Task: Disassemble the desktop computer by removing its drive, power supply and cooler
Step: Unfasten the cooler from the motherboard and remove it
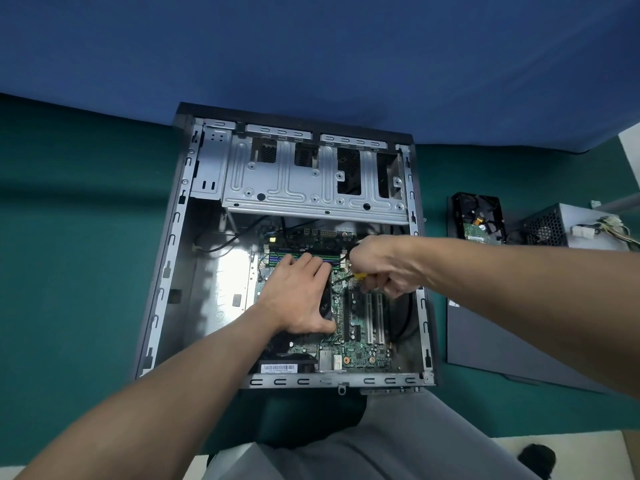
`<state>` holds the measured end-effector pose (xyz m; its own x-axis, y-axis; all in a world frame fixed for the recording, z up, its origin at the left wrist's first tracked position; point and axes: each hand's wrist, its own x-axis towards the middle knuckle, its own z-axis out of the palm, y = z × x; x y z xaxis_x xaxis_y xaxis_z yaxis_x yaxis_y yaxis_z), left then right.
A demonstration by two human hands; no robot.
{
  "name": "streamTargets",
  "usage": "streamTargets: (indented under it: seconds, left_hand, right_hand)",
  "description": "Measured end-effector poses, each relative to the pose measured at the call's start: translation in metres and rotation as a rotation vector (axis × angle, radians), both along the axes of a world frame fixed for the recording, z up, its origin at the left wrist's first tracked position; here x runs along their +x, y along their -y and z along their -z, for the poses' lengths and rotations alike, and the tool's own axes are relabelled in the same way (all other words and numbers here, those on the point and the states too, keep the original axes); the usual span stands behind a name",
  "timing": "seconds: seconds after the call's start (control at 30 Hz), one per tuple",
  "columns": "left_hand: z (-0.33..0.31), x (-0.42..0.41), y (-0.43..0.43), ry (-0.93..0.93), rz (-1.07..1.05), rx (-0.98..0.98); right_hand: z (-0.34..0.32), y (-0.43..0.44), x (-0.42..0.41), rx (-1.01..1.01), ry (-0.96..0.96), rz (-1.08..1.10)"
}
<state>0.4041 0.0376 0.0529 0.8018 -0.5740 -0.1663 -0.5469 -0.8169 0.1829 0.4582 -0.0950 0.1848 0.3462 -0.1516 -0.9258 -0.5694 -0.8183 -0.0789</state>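
Head view: pressing flat on the black cooler (325, 304) with the left hand (298, 292), fingers spread, inside the open case (166, 258). Gripping a yellow-handled screwdriver (358, 276) in the right hand (384, 265), shaft angled down toward the motherboard (363, 355) just right of the left fingers. Probably loosening the cooler's screws. Seat the tip fully, turn without leaning, free the corners crosswise and steady the cooler against tilting. Already out: drive (479, 216) and power supply (568, 223), well right of the right hand on the green surface (76, 237), near a dark side panel (491, 334). Beyond both hands, blue cloth (311, 46).
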Motion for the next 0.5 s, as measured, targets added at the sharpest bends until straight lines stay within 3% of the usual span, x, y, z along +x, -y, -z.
streamTargets:
  seconds: [0.07,0.2,0.3,0.37,0.43,0.5]
  left_hand:
    - [0.0,0.0,0.0,0.007,0.002,-0.007]
    - [0.002,0.001,0.001,-0.003,0.007,0.014]
    - [0.002,0.001,0.002,-0.031,0.0,0.047]
    - [0.003,0.001,0.002,-0.036,-0.006,0.047]
    - [0.003,0.0,0.002,-0.017,-0.003,0.03]
    - [0.001,0.0,0.001,-0.006,0.003,0.029]
  right_hand:
    - [0.002,0.001,-0.003,-0.043,0.172,-0.34]
    - [-0.007,0.002,-0.013,-0.208,0.518,-1.257]
    - [-0.006,-0.005,-0.017,-0.166,0.621,-1.761]
    - [-0.006,-0.009,-0.014,-0.091,0.626,-1.605]
    - [-0.003,-0.01,-0.008,0.001,0.596,-1.106]
    - [-0.001,-0.008,-0.002,0.053,0.446,-0.499]
